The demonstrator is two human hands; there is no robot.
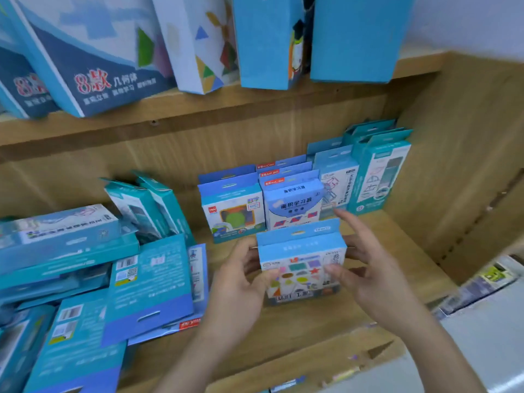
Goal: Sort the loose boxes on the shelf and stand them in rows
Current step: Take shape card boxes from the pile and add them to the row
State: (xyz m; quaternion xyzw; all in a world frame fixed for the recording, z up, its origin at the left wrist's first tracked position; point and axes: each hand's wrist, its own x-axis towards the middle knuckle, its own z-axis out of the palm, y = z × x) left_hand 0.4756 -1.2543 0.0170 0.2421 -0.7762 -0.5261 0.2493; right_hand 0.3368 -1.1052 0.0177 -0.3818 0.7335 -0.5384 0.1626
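Note:
A small blue box with coloured shapes on its front [302,262] stands upright on the wooden shelf [297,321]. My left hand [241,282] grips its left side with the thumb on the front. My right hand [368,268] touches its right side, thumb on the front and fingers spread behind. Behind it stand rows of upright boxes: a blue row [232,205], a blue-white row [293,199] and teal rows [377,171] at the right. A loose heap of teal and blue boxes [85,273] lies flat on the left.
Two teal boxes [153,205] lean against the heap. The shelf's side wall [467,165] closes the right end. Large blue boxes [93,61] stand on the shelf above. A lower white surface with packets [482,282] shows at the right.

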